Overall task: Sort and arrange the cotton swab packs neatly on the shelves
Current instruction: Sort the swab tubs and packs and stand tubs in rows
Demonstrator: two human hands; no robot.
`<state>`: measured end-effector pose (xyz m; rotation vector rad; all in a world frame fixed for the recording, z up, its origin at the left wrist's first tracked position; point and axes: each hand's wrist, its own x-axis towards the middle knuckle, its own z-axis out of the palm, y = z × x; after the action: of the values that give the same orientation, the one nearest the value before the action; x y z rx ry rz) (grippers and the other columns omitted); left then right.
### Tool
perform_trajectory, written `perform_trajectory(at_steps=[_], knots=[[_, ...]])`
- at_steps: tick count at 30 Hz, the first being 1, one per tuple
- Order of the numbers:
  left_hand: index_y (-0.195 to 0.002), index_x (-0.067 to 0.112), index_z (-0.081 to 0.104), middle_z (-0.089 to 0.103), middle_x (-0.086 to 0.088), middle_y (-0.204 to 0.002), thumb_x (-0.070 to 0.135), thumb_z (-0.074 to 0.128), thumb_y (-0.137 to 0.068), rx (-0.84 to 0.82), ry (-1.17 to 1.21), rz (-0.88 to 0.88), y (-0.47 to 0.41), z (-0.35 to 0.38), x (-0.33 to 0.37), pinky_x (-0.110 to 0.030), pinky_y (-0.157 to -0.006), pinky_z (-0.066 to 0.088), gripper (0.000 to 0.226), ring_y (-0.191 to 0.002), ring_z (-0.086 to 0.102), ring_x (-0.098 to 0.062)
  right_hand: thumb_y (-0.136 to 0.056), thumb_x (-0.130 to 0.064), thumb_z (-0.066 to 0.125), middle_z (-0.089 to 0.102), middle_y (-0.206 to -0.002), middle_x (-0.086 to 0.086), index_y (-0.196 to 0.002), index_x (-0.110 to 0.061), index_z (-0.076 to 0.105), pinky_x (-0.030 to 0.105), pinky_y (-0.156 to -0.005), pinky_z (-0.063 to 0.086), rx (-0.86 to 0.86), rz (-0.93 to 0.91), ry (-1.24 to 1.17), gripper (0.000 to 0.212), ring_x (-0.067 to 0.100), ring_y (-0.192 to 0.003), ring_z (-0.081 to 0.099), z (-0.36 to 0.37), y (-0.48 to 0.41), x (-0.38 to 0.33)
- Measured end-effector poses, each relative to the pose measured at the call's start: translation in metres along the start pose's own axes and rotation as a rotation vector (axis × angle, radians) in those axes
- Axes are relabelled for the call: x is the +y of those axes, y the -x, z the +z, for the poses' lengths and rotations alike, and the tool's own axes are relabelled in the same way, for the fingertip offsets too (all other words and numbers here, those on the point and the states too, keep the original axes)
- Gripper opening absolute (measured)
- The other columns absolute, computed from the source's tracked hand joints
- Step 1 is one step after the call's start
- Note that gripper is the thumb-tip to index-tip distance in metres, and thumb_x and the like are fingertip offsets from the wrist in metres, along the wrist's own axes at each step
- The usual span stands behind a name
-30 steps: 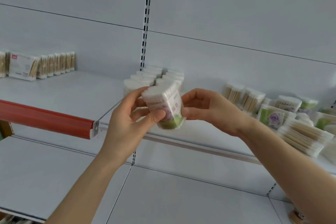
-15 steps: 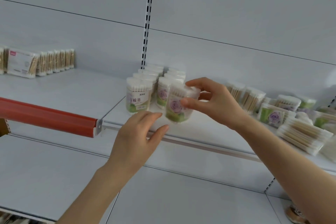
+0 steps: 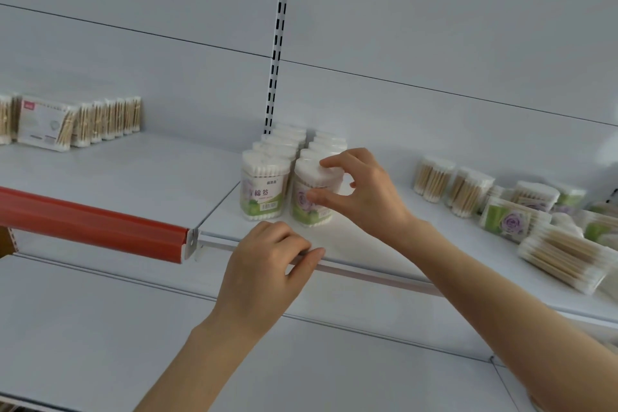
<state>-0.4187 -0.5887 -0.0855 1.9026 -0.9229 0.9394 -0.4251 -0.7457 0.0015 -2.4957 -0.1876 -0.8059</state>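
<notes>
While the flat packs point(image 3: 67, 124) at far left stand in a tidy line beyond the red rail point(image 3: 90, 227), the step in hand lies at mid-shelf: seating one more tub at the head of two rows. The front tub of the left row point(image 3: 266, 189) stands square, barcode face forward. Below it the left hand point(image 3: 267, 264) rests on the shelf lip point(image 3: 368, 273), fingers loosely curled and holding nothing. Just beside that tub, the held tub point(image 3: 312, 207) stands on the shelf at the front of the right row, upright, long axis vertical, swab tips up, rose label facing outward. The right hand point(image 3: 361, 197) pinches it, forefinger on the lid, thumb on the label. Next, I judge, comes a small squaring against its neighbour, a clean letting go, then a reach for the loose packs point(image 3: 501, 207) jumbled at right.
</notes>
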Motion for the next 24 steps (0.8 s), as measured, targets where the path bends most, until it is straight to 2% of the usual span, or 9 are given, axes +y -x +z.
perform_trajectory(at_steps=[12,16,19,21,24], knots=[[-0.065,0.012,0.068,0.056,0.004,-0.063,0.036,0.053,-0.085,0.011,-0.002,0.049,0.0,0.001,-0.003,-0.033,-0.05,0.048,0.035,-0.062,0.055,-0.017,-0.069,-0.045,0.075,0.044,-0.108,-0.009,-0.114,-0.022,0.059,0.025,-0.086,0.042,-0.007,0.038,0.068,0.053,0.01,-0.106,0.046,-0.002,0.001,-0.003],[-0.065,0.013,0.068,0.057,0.004,-0.063,0.036,0.053,-0.085,-0.005,-0.009,0.066,0.0,-0.001,-0.004,-0.032,-0.05,0.048,0.035,-0.062,0.055,-0.016,-0.073,-0.047,0.071,0.046,-0.11,-0.009,-0.113,-0.025,0.06,0.015,-0.081,0.038,0.002,0.053,0.021,0.048,0.004,-0.102,0.047,-0.004,0.001,-0.005],[-0.062,0.014,0.067,0.056,0.005,-0.062,0.038,0.052,-0.085,-0.01,-0.031,0.08,-0.003,-0.002,-0.005,-0.032,-0.048,0.047,0.036,-0.06,0.053,-0.015,-0.087,-0.04,0.057,0.053,-0.112,-0.003,-0.111,-0.021,0.062,0.007,-0.075,0.038,0.112,0.086,-0.067,0.031,0.003,-0.096,0.051,-0.012,-0.008,-0.006],[-0.063,0.013,0.066,0.056,0.005,-0.062,0.037,0.052,-0.085,0.011,-0.054,0.08,-0.007,-0.003,-0.005,-0.031,-0.047,0.047,0.035,-0.059,0.054,-0.015,-0.095,-0.032,0.047,0.055,-0.109,-0.001,-0.114,-0.015,0.061,0.007,-0.075,0.038,0.152,0.184,-0.161,0.029,0.006,-0.096,0.051,-0.019,-0.023,0.0],[-0.08,0.01,0.072,0.063,0.0,-0.075,0.034,0.052,-0.085,0.044,-0.127,0.125,-0.011,-0.002,-0.003,-0.028,-0.051,0.051,0.031,-0.066,0.06,-0.017,-0.098,-0.04,0.035,0.048,-0.118,-0.002,-0.13,-0.012,0.047,0.028,-0.099,0.037,0.099,0.477,-0.425,0.044,0.018,-0.117,0.046,-0.023,-0.056,0.019]])
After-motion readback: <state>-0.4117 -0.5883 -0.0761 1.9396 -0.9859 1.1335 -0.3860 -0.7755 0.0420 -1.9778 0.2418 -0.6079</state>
